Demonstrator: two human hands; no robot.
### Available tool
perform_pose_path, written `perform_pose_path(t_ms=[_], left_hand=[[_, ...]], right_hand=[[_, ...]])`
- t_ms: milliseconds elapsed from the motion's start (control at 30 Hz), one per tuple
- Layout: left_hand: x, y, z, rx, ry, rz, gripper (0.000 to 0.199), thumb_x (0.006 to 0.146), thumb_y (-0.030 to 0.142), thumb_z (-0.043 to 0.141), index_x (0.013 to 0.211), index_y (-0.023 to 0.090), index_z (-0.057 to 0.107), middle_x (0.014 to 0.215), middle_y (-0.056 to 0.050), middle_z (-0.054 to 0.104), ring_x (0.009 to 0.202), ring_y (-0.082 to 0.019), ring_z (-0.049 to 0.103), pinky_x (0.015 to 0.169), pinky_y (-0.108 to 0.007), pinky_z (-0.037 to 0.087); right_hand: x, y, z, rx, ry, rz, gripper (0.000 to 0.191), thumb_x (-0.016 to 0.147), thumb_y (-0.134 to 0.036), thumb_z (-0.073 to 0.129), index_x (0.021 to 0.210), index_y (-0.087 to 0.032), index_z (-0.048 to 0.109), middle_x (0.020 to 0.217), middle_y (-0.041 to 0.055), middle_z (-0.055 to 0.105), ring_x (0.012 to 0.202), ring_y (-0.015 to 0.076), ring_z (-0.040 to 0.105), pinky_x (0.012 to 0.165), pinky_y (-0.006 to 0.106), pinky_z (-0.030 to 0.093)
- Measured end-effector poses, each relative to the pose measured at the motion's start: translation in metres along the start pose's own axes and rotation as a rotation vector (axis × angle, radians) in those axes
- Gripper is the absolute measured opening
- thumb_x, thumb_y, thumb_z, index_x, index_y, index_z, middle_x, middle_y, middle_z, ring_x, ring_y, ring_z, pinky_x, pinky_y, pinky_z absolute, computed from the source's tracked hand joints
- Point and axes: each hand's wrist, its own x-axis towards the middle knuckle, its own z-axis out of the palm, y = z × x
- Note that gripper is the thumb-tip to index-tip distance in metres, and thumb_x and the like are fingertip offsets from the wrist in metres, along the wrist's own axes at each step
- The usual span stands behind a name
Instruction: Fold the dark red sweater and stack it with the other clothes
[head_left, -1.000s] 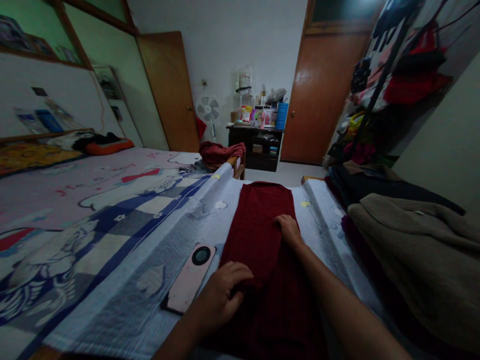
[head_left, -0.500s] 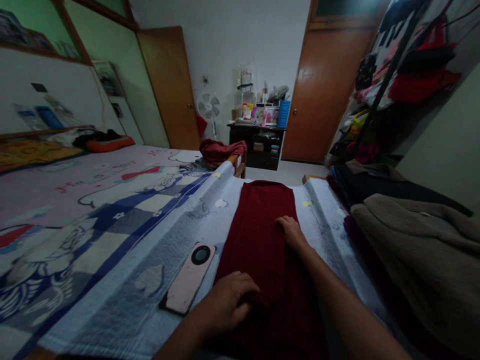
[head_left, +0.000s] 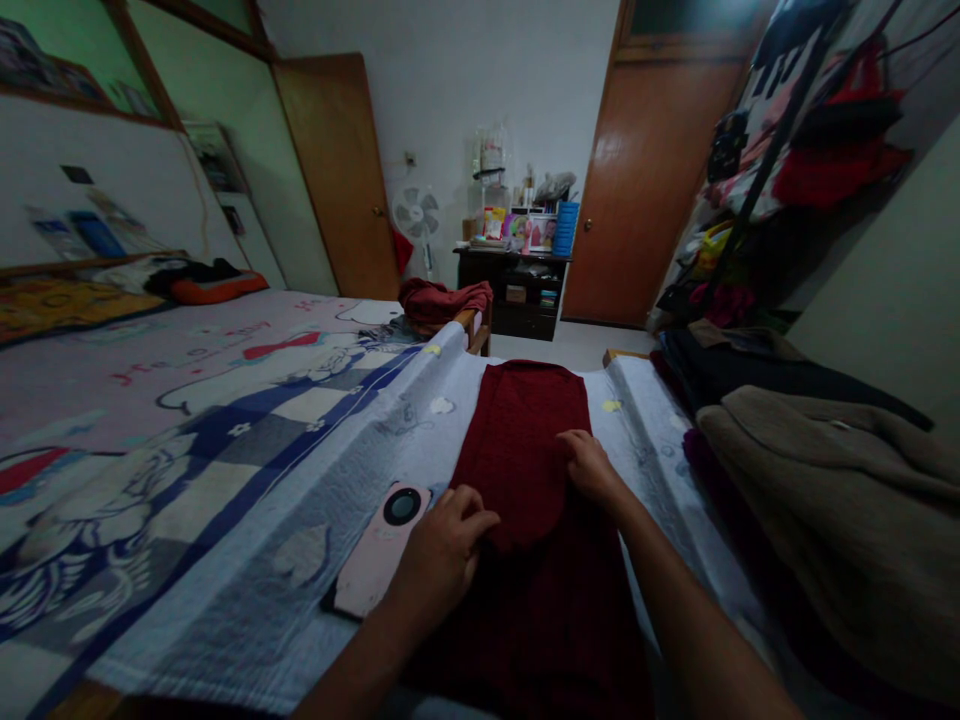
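A dark red garment (head_left: 525, 420) lies lengthwise on the light blue bed cover, with a layer folded over its upper part. My left hand (head_left: 454, 530) pinches the lower left of that folded layer. On the garment's right edge, my right hand (head_left: 589, 465) has its fingers closed on the cloth. A pink phone (head_left: 371, 560) with a round dark camera ring lies on the cover, left of the garment, partly hidden behind my left forearm.
Folded clothes, with a brown fleece (head_left: 810, 460) on top, are piled at the right. A patterned bed (head_left: 225, 400) spreads to the left. Reddish cloth (head_left: 442, 305) rests at the far bed corner. Beyond stand a fan (head_left: 417, 215) and a black cabinet (head_left: 517, 320).
My left hand has moved forward and up with the folded layer's edge, now covering part of the phone. My right hand has closed on the garment's right edge.
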Motion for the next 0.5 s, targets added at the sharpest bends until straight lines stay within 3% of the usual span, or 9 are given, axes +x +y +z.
perform_pose_path(t_ms=[67, 167, 233, 367, 500], left_hand=[[0.010, 0.001, 0.000, 0.031, -0.014, 0.008, 0.046, 0.076, 0.000, 0.045, 0.106, 0.026, 0.068, 0.100, -0.006, 0.059, 0.093, -0.022, 0.054, 0.081, -0.034, 0.045], [0.031, 0.007, 0.001, 0.025, -0.014, 0.018, 0.043, 0.078, 0.003, 0.047, 0.108, 0.026, 0.067, 0.101, -0.006, 0.060, 0.092, -0.022, 0.055, 0.084, -0.035, 0.046], [0.046, 0.012, 0.003, -0.023, 0.029, 0.035, 0.040, 0.079, 0.006, 0.048, 0.108, 0.026, 0.067, 0.101, -0.007, 0.061, 0.093, -0.023, 0.056, 0.087, -0.035, 0.046], [0.067, 0.021, 0.009, -0.241, 0.222, 0.109, 0.040, 0.085, 0.011, 0.047, 0.118, 0.026, 0.062, 0.119, -0.007, 0.057, 0.111, -0.023, 0.054, 0.101, -0.036, 0.043], [0.070, 0.013, 0.023, -0.185, 0.325, 0.107, 0.047, 0.086, 0.011, 0.047, 0.132, 0.025, 0.049, 0.140, -0.007, 0.044, 0.130, -0.023, 0.042, 0.113, -0.044, 0.033]], right_hand=[[-0.012, -0.021, -0.016, 0.204, -0.021, -0.049, 0.040, 0.082, -0.011, 0.048, 0.120, -0.016, 0.058, 0.125, 0.0106, 0.059, 0.118, 0.0210, 0.052, 0.104, 0.037, 0.038], [-0.032, -0.054, -0.032, 0.522, -0.329, -0.158, 0.047, 0.084, -0.031, 0.059, 0.129, -0.021, 0.051, 0.129, 0.0076, 0.058, 0.114, 0.0201, 0.056, 0.097, 0.035, 0.045], [-0.042, -0.068, -0.035, 0.544, -0.403, -0.222, 0.060, 0.075, -0.031, 0.070, 0.131, -0.022, 0.050, 0.127, 0.0070, 0.059, 0.112, 0.0211, 0.057, 0.094, 0.034, 0.047], [-0.042, -0.067, -0.031, 0.456, -0.219, -0.153, 0.051, 0.069, -0.015, 0.063, 0.120, -0.020, 0.059, 0.108, 0.0045, 0.068, 0.094, 0.0189, 0.062, 0.086, 0.032, 0.048], [-0.027, -0.033, -0.042, 0.669, 0.019, 0.097, 0.041, 0.069, -0.021, 0.058, 0.110, -0.017, 0.062, 0.098, 0.0035, 0.070, 0.086, 0.0184, 0.064, 0.077, 0.030, 0.051]])
